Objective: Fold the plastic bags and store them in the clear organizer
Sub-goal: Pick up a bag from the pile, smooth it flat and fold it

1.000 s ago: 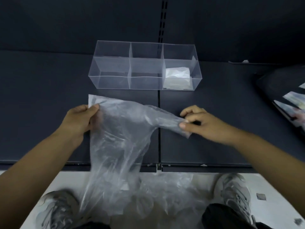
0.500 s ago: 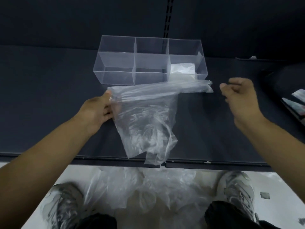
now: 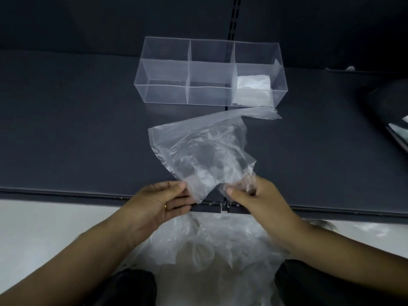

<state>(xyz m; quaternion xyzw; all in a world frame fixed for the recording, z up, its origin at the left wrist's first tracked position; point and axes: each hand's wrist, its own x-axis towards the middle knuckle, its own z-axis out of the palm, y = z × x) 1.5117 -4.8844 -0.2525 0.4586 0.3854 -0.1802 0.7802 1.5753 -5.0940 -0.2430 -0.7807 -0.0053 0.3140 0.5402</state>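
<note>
Hands dropped to near edge of bag (image 3: 205, 151), now lying on shelf (image 3: 77, 129) before organizer (image 3: 163, 93): left hand (image 3: 163, 202) pinches one corner, right hand (image 3: 254, 195) grips the crumpled other. Pull taut and smooth flat before folding.

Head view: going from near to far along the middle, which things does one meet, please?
Heap of loose bags → left hand and right hand, side by side → plastic bag that they hold → clear organizer → dark back wall.
</note>
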